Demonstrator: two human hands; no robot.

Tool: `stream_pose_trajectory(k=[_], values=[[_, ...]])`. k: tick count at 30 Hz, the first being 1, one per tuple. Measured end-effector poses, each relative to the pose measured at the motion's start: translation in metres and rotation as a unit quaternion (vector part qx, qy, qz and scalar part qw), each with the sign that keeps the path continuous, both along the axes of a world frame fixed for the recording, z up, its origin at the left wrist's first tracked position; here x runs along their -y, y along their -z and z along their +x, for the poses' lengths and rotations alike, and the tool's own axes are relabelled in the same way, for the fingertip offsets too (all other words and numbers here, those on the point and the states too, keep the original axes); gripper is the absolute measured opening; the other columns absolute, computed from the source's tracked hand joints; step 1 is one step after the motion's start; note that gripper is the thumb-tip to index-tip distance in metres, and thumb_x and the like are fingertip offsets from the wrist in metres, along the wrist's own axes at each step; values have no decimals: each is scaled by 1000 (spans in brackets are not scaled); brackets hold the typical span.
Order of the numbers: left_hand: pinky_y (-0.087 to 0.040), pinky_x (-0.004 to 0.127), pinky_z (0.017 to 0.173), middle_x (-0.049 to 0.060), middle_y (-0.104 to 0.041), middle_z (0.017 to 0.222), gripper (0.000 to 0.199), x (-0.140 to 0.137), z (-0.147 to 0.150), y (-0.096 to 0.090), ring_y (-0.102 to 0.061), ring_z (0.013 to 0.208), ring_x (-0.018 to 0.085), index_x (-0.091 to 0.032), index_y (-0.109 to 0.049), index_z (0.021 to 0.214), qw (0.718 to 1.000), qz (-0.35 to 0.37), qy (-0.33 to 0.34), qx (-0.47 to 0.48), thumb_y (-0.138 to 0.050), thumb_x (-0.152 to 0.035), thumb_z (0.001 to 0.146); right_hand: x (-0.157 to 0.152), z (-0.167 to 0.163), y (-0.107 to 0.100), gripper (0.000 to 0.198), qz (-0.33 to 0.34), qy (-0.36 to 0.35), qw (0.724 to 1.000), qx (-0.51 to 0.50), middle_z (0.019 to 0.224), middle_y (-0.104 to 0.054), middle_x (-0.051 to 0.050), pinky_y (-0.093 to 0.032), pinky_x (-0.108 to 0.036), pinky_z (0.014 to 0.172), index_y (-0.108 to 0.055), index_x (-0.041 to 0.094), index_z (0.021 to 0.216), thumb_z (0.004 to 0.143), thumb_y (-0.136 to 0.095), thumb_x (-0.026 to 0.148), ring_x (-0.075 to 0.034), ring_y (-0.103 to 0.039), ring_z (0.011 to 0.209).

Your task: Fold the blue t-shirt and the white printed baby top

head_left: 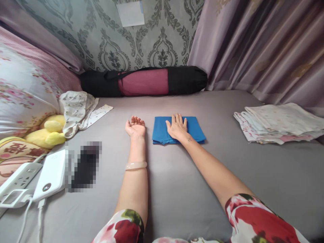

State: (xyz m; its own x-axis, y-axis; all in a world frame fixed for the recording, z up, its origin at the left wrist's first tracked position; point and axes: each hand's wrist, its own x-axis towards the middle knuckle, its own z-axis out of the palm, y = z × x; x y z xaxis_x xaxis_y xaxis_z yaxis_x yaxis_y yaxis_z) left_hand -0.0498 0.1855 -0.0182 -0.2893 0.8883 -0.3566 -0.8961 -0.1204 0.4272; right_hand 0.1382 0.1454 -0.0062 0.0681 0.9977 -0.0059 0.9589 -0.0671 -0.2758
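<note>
Loud floral sleeves [263, 219] closest to the camera. Right grip [177, 127] is flat, fingers slightly spread, resting on the folded blue cloth [196, 130] without clutching it; left grip [136, 127]'s palm-up, loosely curled, empty. Cloth's mid-bed [174, 189], a bit toward the far edge. I'd press evenly and smooth outward, since the near fold looks rumpled. Soft patterned stack [280, 123] toward the right edge, plump black-and-maroon roll [143, 82] along the far edge.

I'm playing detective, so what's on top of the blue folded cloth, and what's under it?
The right hand lies palm down on top of the blue folded cloth. The cloth rests on the grey sheet, but anything directly beneath the cloth or hand is covered.
</note>
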Motion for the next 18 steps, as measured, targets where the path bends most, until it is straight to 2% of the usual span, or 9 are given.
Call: stream_pose_trajectory(k=[3,9,15,18], values=[[-45,22,58,2,-60,67,38,-1,0,1,-58,57,10,-18,-57,73,1000,-11,-7,17,-32,-35,95,2,6,6,68,-17,3,1000,18,160,-19,-18,-4,-53,118,-26,4,152,100,-19,47,-30,-9,148],[-45,22,60,1,-61,68,37,-3,-1,3,-58,58,10,-19,-57,73,1000,-10,4,-11,-32,-36,94,1,3,12,68,-16,7,1000,20,160,-18,-17,-3,-52,118,-26,5,152,99,-19,47,-29,-8,149],[-45,22,58,1,-59,64,35,0,0,1,-57,56,10,-19,-56,73,1000,-12,3,-16,-33,-35,94,0,12,4,67,-30,-6,999,-27,161,-15,-17,-5,-52,118,-25,5,152,100,-18,46,-29,-8,149],[-45,22,58,1,-59,64,32,1,1,-1,-57,56,10,-18,-56,73,1000,-13,4,-11,-34,-33,92,2,30,-2,65,-2,-14,1000,-20,161,-15,-17,-8,-52,118,-27,7,152,100,-18,45,-28,-8,149]])
